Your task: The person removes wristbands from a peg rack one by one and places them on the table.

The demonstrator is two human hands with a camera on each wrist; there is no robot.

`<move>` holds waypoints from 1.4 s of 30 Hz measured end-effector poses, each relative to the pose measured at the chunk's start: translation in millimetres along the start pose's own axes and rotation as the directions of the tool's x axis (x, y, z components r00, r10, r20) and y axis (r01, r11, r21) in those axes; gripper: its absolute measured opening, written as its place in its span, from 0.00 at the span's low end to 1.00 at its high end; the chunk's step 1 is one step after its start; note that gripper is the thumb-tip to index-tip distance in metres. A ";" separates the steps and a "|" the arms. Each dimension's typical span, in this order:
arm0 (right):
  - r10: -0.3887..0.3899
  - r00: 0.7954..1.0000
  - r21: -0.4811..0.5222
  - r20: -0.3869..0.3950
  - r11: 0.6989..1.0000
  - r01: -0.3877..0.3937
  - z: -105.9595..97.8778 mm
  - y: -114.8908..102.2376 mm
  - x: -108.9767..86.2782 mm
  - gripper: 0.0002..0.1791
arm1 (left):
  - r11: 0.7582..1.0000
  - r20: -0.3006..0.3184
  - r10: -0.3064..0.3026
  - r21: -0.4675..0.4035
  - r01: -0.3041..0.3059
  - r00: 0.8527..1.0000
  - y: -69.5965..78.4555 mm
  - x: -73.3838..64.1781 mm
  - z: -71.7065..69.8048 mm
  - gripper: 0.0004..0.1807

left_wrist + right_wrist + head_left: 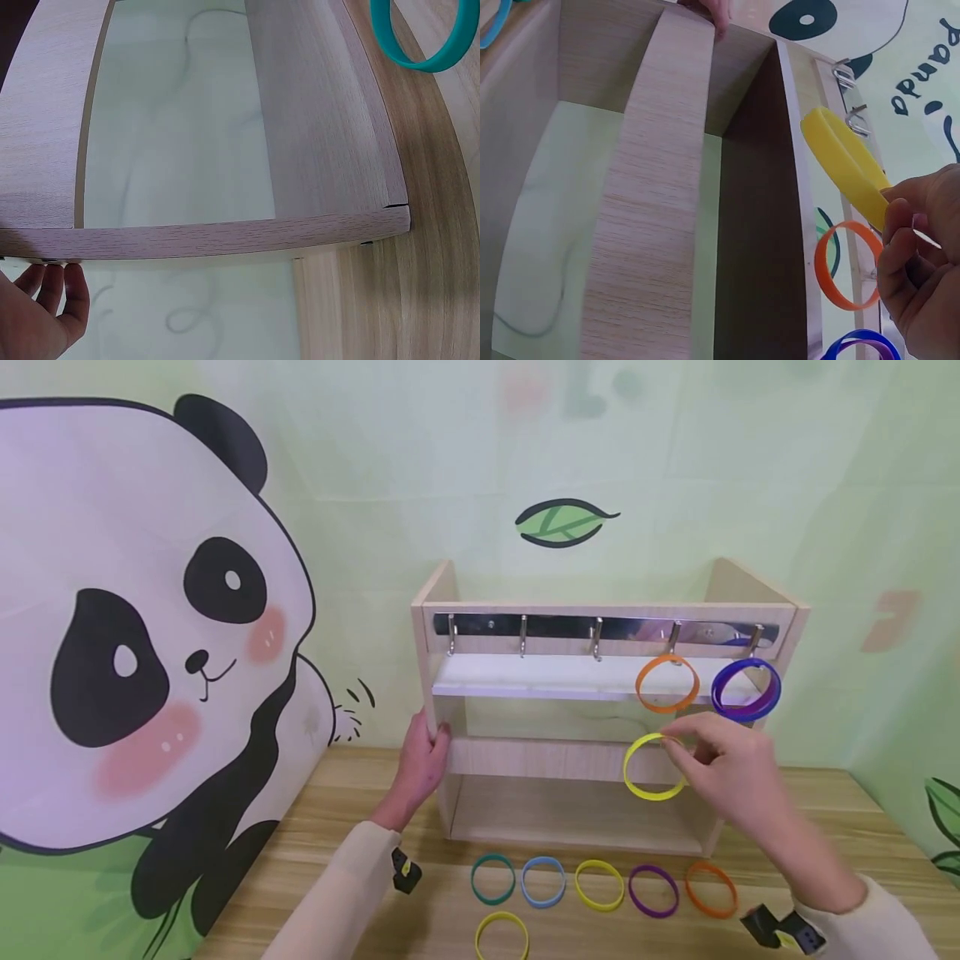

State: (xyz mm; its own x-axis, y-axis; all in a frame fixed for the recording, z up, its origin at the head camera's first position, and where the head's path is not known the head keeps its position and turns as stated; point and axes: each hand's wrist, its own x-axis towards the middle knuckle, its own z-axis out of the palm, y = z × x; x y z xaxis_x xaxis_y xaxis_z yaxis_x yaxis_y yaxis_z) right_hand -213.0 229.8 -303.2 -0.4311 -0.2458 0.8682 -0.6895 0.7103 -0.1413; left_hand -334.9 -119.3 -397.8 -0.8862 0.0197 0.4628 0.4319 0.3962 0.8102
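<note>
My right hand [723, 764] pinches a yellow silicone wristband [652, 796] between thumb and fingertips, in front of the right half of a small wooden shelf [525, 758]. Just above it, an orange wristband [667, 709] hangs from the fourth hook [674, 635]. Blue and purple wristbands [717, 695] hang together from the rightmost hook [757, 639]. My left hand [422, 764] grips the shelf's left side panel, thumb on the front side. In the left wrist view, its fingers [51, 289] rest against the panel's edge.
Bare hooks [522, 635] line the left part of the metal strip. Before the shelf lies a row of wristbands: teal [474, 885], light blue [524, 885], yellow [579, 883], purple [632, 893] and orange [712, 913]. Another yellow wristband [480, 932] lies nearer. A panda-printed backdrop [390, 527] stands behind.
</note>
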 end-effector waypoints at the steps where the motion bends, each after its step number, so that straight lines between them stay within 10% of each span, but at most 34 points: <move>1: -0.008 1.000 0.005 0.000 1.000 0.008 1.3 0.0 -2.1 0.15 | 1.000 0.002 0.000 0.000 0.000 1.000 0.1 -0.1 -0.1 0.25; 18: -0.007 0.993 0.180 0.121 0.984 -0.015 27.7 -2.9 -46.3 0.15 | 1.000 0.003 0.006 -0.013 -0.006 1.000 1.8 -0.3 -0.8 0.24; 42: 0.033 0.900 0.284 0.434 0.943 -0.172 84.5 -13.6 -107.4 0.12 | 0.999 0.018 0.026 -0.032 -0.025 1.000 1.1 -0.3 -1.3 0.24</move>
State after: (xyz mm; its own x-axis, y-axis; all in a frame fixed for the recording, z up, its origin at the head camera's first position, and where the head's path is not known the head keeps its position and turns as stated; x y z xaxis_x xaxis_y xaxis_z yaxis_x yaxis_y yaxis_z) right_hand -206.4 190.8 -434.7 -0.6637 -0.4837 0.5705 -0.7417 0.5246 -0.4180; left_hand -333.9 -120.0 -396.6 -0.8777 0.0461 0.4770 0.4592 0.3658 0.8095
